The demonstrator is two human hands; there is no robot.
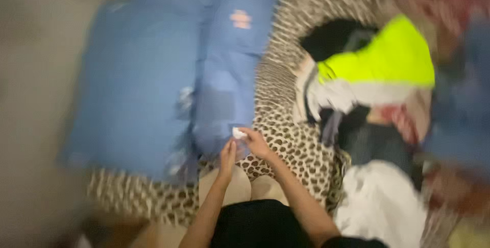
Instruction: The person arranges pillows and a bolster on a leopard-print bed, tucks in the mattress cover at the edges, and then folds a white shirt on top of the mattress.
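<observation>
Pretty blurry shot, but biggest first: one leopard-print blanket (291, 140) covers the middle. One pair of blue jeans (168, 84) lies across it toward 10 o'clock. One clothes heap (377, 120) at 3 o'clock, with one neon-yellow piece (388, 59) on top and one white garment (380, 202) at 5. Two hands meet near centre: left hand (227, 157) touches the jeans' hem, grip too blurred to tell; right hand (255, 143) pinches one small white scrap (238, 133).

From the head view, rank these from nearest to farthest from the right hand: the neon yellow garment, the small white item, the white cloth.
1. small white item: at the right hand fingertips, on the blue jeans.
2. white cloth: lower right.
3. neon yellow garment: upper right, on the clothes pile.
</observation>
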